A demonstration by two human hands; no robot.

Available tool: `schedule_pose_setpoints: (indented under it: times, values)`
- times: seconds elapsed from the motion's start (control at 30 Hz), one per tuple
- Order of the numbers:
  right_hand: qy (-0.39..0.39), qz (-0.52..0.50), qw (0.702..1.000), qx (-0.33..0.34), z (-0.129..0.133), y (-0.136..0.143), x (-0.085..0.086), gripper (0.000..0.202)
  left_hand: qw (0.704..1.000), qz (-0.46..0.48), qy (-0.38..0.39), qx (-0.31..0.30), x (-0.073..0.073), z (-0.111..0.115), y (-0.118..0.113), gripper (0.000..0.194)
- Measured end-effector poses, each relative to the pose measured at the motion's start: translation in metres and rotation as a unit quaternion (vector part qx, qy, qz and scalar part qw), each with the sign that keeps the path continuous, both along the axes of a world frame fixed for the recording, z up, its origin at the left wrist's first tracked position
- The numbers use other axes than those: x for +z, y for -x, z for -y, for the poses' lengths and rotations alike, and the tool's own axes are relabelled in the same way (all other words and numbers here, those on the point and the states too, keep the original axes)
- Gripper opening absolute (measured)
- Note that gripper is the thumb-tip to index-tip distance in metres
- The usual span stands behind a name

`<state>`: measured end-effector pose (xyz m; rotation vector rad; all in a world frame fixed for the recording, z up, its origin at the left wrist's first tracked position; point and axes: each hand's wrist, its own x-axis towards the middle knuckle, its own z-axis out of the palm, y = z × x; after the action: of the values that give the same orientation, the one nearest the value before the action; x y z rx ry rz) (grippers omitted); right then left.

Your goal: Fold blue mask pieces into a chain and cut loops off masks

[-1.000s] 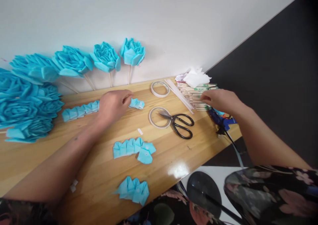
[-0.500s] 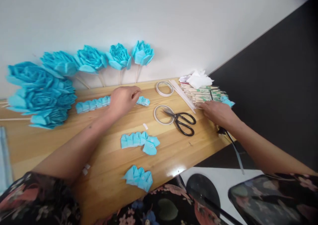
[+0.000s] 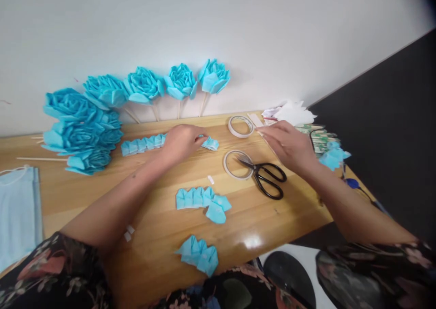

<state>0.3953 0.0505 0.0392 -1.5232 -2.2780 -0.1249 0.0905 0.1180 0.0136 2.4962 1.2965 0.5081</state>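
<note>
My left hand [image 3: 184,141] lies over a row of folded light-blue petals [image 3: 141,144], its fingers curled and pressed together. Their tips touch or nearly touch the blue petal piece [image 3: 211,143] at the row's right end; what they grip is hidden. My right hand [image 3: 288,145] is closed in a pinch beside the upper tape roll [image 3: 240,127], and whatever it holds is too small to make out. Black-handled scissors [image 3: 267,175] lie below it, blades over a second tape roll [image 3: 226,167]. Two shorter petal groups, one in the middle [image 3: 194,197] and one near the front [image 3: 199,254], lie on the table.
Blue flowers on sticks [image 3: 180,82] lean against the wall, with more heaped at the left [image 3: 75,134]. White paper [image 3: 293,112] and a tied bundle of paper-wrapped sticks [image 3: 322,138] sit at the right edge. A blue face mask [image 3: 20,209] lies at the left.
My right hand has left the stick bundle and moved left, close to the tape roll. My left hand has come lower onto the row's right end. The view has shifted slightly.
</note>
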Motion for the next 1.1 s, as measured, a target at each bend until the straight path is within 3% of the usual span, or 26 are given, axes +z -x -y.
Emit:
schedule_pose_setpoints:
  times: [0.1,0.23,0.63,1.1]
  values:
    - [0.007,-0.012,0.997,0.079,-0.027,0.031,-0.007,0.027,0.998,-0.048,0.000,-0.041,0.008,0.006,0.002,0.026]
    - [0.044,-0.016,0.989,0.140,-0.051,0.049,-0.019,0.021,0.993,-0.103,-0.023,-0.047,0.010,0.018,0.005,0.029]
    - [0.057,-0.018,0.983,0.173,-0.052,0.051,-0.038,0.022,0.976,-0.167,-0.111,-0.085,-0.014,0.026,-0.005,0.026]
    - [0.084,0.045,0.980,0.172,-0.055,0.052,-0.039,0.029,0.976,-0.188,-0.047,-0.099,-0.016,0.024,-0.007,0.030]
